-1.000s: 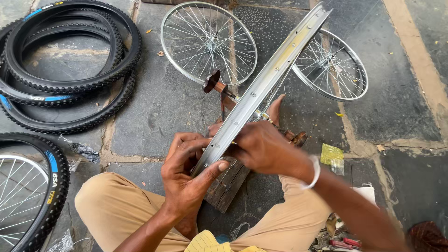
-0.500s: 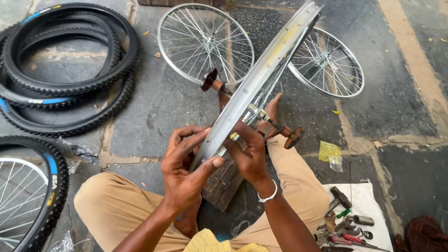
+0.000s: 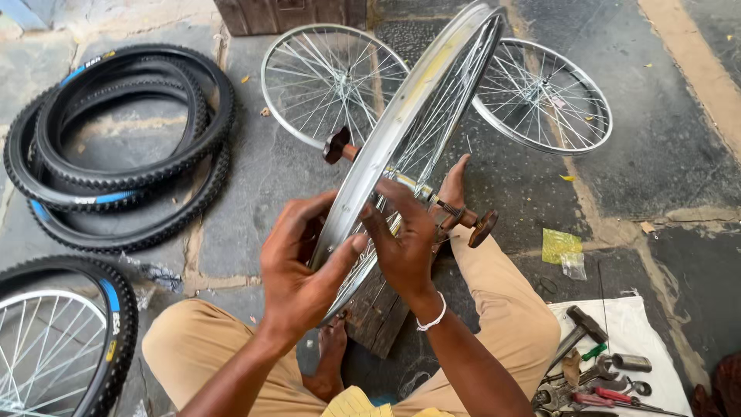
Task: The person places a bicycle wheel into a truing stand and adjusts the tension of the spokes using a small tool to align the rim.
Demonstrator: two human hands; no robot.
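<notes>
A: Now, which step is in hand?

B: Rim work, by my judgement. The bare wheel (image 3: 401, 147) stands on edge on its axle, which runs through a stand over the wooden block (image 3: 378, 313) between the person's knees. The left hand (image 3: 305, 270) clasps the near edge of the rim, thumb pressed along its side. The right hand (image 3: 405, 239) reaches among the spokes, fingers (image 3: 386, 205) bent; whether they pinch a spoke, I cannot tell.

A: What does the next move call for?

B: Probably a steady rim and a small, exact finger motion at one spoke, with the wheel free to turn on the axle.

A: Edges and open room?

B: The far edge of the rim rises toward the two spoked wheels (image 3: 332, 77) lying flat on the pavement, well apart from the hands. The axle's knobbed end (image 3: 482, 228) juts right, near the knee. The stacked tyres (image 3: 116, 147) lie well left. The tools (image 3: 594, 378) sit on a white cloth, lower right.
</notes>
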